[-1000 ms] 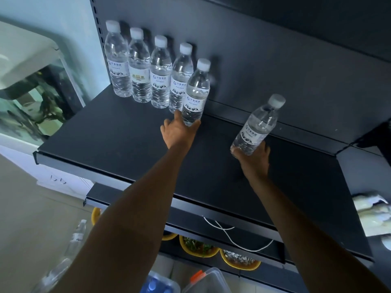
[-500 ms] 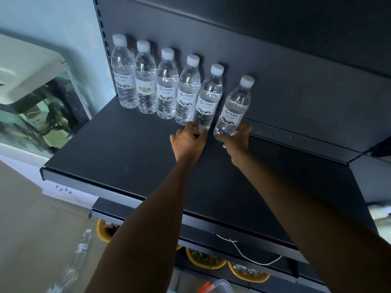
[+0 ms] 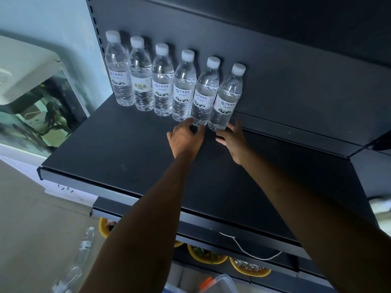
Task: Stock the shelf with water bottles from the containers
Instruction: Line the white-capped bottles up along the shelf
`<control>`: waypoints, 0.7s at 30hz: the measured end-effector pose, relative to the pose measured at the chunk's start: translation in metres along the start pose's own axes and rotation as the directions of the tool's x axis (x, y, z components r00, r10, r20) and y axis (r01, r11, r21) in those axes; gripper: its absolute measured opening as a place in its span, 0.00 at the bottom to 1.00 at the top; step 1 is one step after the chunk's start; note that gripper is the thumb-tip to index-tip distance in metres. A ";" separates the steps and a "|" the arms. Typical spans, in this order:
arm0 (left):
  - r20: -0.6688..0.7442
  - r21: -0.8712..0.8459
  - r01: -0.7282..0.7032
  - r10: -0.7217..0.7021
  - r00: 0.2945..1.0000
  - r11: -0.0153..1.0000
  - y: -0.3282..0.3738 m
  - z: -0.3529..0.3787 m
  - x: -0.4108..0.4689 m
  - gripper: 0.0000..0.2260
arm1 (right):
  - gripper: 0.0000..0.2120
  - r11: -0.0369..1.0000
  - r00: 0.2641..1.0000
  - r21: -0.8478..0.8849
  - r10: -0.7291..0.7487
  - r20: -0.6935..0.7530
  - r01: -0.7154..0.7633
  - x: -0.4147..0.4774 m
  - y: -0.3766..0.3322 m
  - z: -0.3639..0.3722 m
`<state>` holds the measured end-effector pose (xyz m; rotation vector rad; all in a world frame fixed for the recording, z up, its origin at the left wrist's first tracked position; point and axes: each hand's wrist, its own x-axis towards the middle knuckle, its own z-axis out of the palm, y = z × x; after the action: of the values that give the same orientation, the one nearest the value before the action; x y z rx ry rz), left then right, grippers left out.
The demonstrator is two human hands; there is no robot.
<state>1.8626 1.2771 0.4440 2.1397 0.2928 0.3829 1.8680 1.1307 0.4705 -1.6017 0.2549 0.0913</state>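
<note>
"Along the back of the dark shelf (image 3: 127, 149), what stands there?"

"A row of six water bottles (image 3: 163, 87), all upright with white caps on top. They stand side by side, close against the back panel (image 3: 285, 66). The row begins at the shelf's left end and runs toward its middle."

"And the hands?"

"Both bare arms reach in from below. The left hand (image 3: 185, 139) is at the foot of the fifth bottle (image 3: 205, 96), counting from the left. Its thumb and forefinger curl round the base and pinch it. I cannot make out the other fingers."

"The right one?"

"The right hand (image 3: 234, 142) is just beside the foot of the sixth bottle (image 3: 228, 98), the last in the row. Its fingers are spread and loose, with the thumb raised on the bottle's right side. It is blurred there, so the thumb may just brush the plastic, but the hand holds nothing."

"What else is around?"

"A fish tank (image 3: 42, 111) sits left of the shelf. A lower shelf (image 3: 137, 210) juts out underneath, with a white cord (image 3: 249, 253) hanging at its front. Below that are yellow bowls (image 3: 208, 259). Another bottle (image 3: 85, 244) lies on the floor at lower left. The corner of a clear plastic container (image 3: 220, 284) with an orange clip shows at the bottom edge."
</note>
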 end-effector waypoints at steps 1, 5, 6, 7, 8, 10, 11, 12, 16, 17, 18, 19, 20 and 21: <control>-0.004 -0.017 0.009 -0.009 1.000 1.000 0.001 -0.001 0.000 0.17 | 0.31 1.000 1.000 -0.012 -0.003 0.008 0.003 -0.004 -0.001 0.000; 0.003 -0.062 0.040 -0.040 0.999 0.997 0.002 -0.003 0.000 0.14 | 0.30 0.999 1.000 -0.043 -0.012 -0.006 0.011 -0.032 -0.002 -0.006; 0.014 -0.065 0.044 -0.043 0.999 0.997 0.002 -0.003 -0.001 0.14 | 0.33 0.998 1.000 -0.064 -0.014 -0.001 0.013 -0.041 0.000 -0.010; 0.029 -0.070 0.047 -0.045 0.999 0.996 0.003 -0.003 -0.001 0.15 | 0.33 0.997 1.000 -0.080 -0.015 0.006 0.016 -0.052 0.001 -0.015; 0.051 -0.083 0.053 -0.049 0.998 0.995 0.003 -0.004 -0.002 0.15 | 0.32 0.996 1.000 -0.092 -0.016 0.016 0.018 -0.063 0.003 -0.021; 0.125 -0.156 0.086 -0.067 0.990 0.984 -0.001 -0.010 -0.002 0.15 | 0.29 0.993 0.999 -0.120 -0.016 0.038 0.021 -0.086 0.008 -0.036; 0.173 -0.216 0.108 -0.071 0.982 0.970 -0.004 -0.013 -0.005 0.14 | 0.26 0.990 0.999 -0.136 -0.018 0.044 0.024 -0.096 0.011 -0.044; 0.214 -0.272 0.121 -0.062 0.975 0.955 -0.007 -0.017 -0.010 0.14 | 0.25 0.989 0.999 -0.148 -0.021 0.044 0.027 -0.107 0.015 -0.053; 0.235 -0.388 0.134 -0.043 0.971 0.912 -0.009 -0.026 -0.058 0.11 | 0.20 0.993 0.999 -0.106 -0.053 -0.002 0.052 -0.152 0.035 -0.081; 0.240 -0.392 0.120 -0.025 0.970 0.912 -0.006 -0.027 -0.076 0.09 | 0.19 0.994 0.998 -0.093 -0.067 -0.014 0.066 -0.164 0.040 -0.086; 0.253 -0.393 0.100 0.002 0.967 0.914 -0.002 -0.026 -0.095 0.08 | 0.18 0.993 0.996 -0.085 -0.085 -0.021 0.083 -0.176 0.045 -0.091; 0.264 -0.399 0.083 0.027 0.964 0.913 0.002 -0.026 -0.115 0.07 | 0.17 0.992 0.994 -0.080 -0.103 -0.022 0.101 -0.188 0.050 -0.094; 0.269 -0.409 0.072 0.044 0.962 0.910 0.007 -0.027 -0.135 0.07 | 0.17 0.990 0.993 -0.073 -0.120 -0.018 0.118 -0.200 0.054 -0.098; 0.267 -0.419 0.061 0.058 0.962 0.906 0.013 -0.028 -0.156 0.07 | 0.16 0.989 0.991 -0.061 -0.135 -0.016 0.134 -0.213 0.058 -0.102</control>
<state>1.7087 1.2371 0.4448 1.7319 0.0432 0.1270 1.6385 1.0506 0.4645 -1.6753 0.1603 -0.0213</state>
